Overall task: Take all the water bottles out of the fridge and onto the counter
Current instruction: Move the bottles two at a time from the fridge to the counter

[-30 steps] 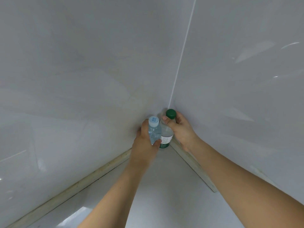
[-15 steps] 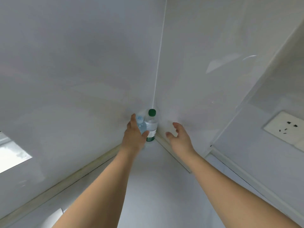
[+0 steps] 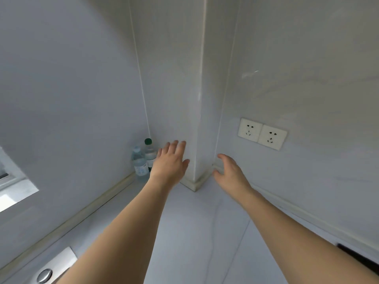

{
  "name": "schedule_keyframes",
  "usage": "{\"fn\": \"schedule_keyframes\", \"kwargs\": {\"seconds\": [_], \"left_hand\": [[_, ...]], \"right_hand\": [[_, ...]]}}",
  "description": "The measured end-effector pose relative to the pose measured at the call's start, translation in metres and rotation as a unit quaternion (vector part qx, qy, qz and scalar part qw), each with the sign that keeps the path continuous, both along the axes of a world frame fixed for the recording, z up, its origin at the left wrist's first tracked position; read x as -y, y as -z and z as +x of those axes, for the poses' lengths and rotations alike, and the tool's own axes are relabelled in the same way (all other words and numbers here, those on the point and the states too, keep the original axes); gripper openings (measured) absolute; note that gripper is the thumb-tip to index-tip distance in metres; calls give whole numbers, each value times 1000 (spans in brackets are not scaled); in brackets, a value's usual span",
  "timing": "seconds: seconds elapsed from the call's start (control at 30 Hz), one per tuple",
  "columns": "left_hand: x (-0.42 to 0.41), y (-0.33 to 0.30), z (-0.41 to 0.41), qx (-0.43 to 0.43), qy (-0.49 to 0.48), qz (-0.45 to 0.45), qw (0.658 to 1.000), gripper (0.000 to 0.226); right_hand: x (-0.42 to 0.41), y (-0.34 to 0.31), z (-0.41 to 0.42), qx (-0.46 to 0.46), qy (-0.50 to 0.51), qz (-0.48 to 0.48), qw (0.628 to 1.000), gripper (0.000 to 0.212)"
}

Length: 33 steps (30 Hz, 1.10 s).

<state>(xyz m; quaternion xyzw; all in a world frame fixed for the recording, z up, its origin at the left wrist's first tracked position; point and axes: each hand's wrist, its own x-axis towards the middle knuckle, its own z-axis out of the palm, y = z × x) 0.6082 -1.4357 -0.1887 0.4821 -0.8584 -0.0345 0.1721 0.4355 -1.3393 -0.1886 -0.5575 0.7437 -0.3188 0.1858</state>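
Two water bottles stand upright in the back corner of the white counter (image 3: 196,226). The clear bottle with a pale blue cap (image 3: 139,164) is in front; the bottle with a green cap (image 3: 149,151) is just behind it, against the wall. My left hand (image 3: 171,160) hovers open just right of the bottles, its edge hiding part of the green-capped one. Further right, near the foot of the wall pillar, my right hand (image 3: 230,171) is open and holds nothing. No fridge is in view.
A square wall pillar (image 3: 200,119) juts onto the counter between my hands. A double wall socket (image 3: 262,133) sits on the right wall. A metal sink edge with a round button (image 3: 51,269) is at the lower left, and a window (image 3: 8,181) at far left.
Both hands have let go of the bottles and pulled back to the right with fingers spread. The bottles stay in the corner. My view has swung right, bringing the pillar and sockets into sight.
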Motion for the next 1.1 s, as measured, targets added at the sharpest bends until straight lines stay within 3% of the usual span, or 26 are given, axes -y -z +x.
{"fn": "schedule_keyframes", "kwargs": {"seconds": [0.53,0.83,1.1], "left_hand": [[-131,-39,-188,1,265,-2,964,57],[-198,-38,-273,-10,414,16,910,56],[-319,-79,-324,-35,528,-11,849,55]], "right_hand": [[-204,-44,-136,-49,212,20,976,55],[-297,-57,-159,-76,346,46,934,55],[-435,-84,-169,-86,459,27,884,55]]}}
